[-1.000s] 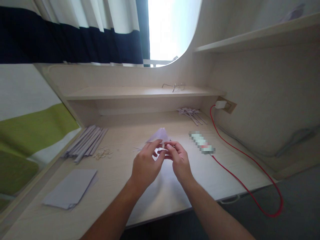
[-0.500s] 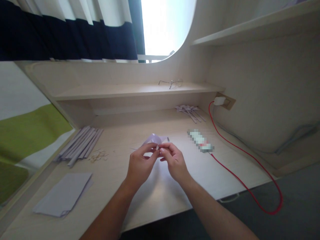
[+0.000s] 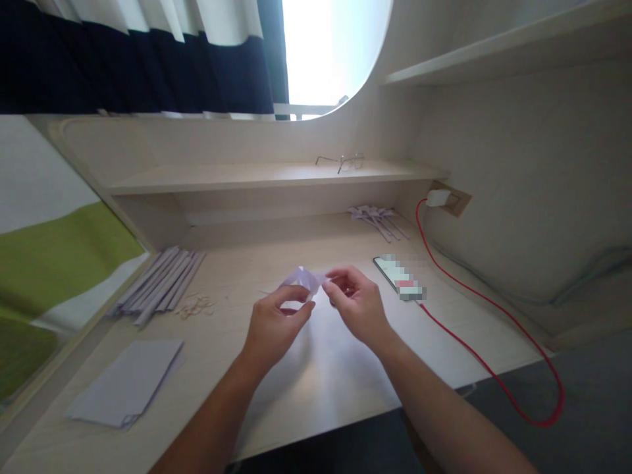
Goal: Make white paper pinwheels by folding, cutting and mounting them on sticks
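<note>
A pale purple piece of paper [image 3: 302,276] with curled folds, shaped like a pinwheel head, is held up over the middle of the desk. My left hand [image 3: 276,322] pinches it from the left between thumb and fingers. At its right side, my right hand [image 3: 356,301] has thumb and forefinger closed on a pointed corner of the paper. The fingers hide part of its centre.
Rolled paper tubes [image 3: 158,283], small rubber bands [image 3: 196,306] and a stack of paper sheets [image 3: 126,382] lie at left. At back right are finished-looking paper pinwheels [image 3: 375,217]. A phone [image 3: 399,276] with a red cable [image 3: 469,283] lies at right; glasses [image 3: 348,162] rest on the shelf.
My right hand has moved right, away from the paper's centre and from my left hand, to a corner. My left hand stays nearly in place.
</note>
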{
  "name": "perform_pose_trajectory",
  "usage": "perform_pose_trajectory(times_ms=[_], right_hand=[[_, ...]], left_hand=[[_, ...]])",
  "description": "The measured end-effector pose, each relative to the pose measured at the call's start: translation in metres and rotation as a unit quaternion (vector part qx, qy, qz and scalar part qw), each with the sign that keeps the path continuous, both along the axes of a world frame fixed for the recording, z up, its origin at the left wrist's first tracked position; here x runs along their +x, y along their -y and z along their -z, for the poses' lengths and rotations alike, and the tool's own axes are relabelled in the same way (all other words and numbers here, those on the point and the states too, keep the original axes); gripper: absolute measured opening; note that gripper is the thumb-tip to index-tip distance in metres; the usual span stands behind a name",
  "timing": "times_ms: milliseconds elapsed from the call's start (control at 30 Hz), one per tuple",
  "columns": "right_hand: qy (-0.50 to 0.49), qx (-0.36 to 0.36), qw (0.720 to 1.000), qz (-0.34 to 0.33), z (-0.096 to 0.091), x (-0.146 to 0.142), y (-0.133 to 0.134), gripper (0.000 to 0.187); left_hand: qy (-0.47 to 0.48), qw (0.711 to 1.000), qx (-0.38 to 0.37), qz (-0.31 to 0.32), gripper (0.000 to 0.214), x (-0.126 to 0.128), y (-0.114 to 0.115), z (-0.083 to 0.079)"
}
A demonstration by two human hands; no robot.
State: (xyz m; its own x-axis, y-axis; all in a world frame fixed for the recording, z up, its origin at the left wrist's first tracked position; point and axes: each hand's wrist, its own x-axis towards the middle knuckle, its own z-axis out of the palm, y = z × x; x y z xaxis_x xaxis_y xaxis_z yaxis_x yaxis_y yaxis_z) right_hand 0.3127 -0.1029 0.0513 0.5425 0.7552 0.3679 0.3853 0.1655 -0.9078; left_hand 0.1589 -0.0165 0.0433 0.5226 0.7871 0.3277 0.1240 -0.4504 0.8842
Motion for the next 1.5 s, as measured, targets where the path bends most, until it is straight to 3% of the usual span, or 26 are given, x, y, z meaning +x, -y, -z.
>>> perform_pose_trajectory(times_ms=[200,400,667,967,1100,1200,1400,1500], right_hand=[[0.198,-0.026,0.977,-0.077,-0.027,0.019,-0.006,0.023],[0.185,-0.080,0.972,-0.117,-0.022,0.020,-0.013,0.011],[0.149,-0.112,0.982,-0.006,-0.011,0.009,-0.019,0.011],[0.123,-0.117,0.984,0.048,-0.001,0.006,-0.027,0.009],[0.110,-0.121,0.985,0.049,-0.003,0.005,-0.025,0.008],[0.096,-0.122,0.988,0.016,-0.005,0.006,-0.020,0.009],[-0.018,-0.102,0.984,-0.147,-0.013,0.018,-0.004,0.028],[-0.028,-0.096,0.977,-0.189,-0.017,0.029,0.002,0.034]], left_hand=[[-0.059,0.994,0.040,0.079,0.010,-0.008,-0.003,-0.006],[-0.103,0.985,0.066,0.124,0.012,-0.011,-0.009,-0.012],[-0.120,0.983,0.098,0.099,0.012,-0.008,-0.009,-0.006],[-0.111,0.975,0.187,0.046,0.010,-0.006,-0.007,0.007],[-0.102,0.978,0.178,0.027,0.014,-0.007,-0.007,0.006],[-0.094,0.983,0.152,0.030,0.016,-0.009,-0.010,0.002],[-0.089,0.986,0.126,0.057,0.016,-0.013,-0.019,-0.008],[-0.094,0.986,0.120,0.067,0.016,-0.015,-0.024,-0.010]])
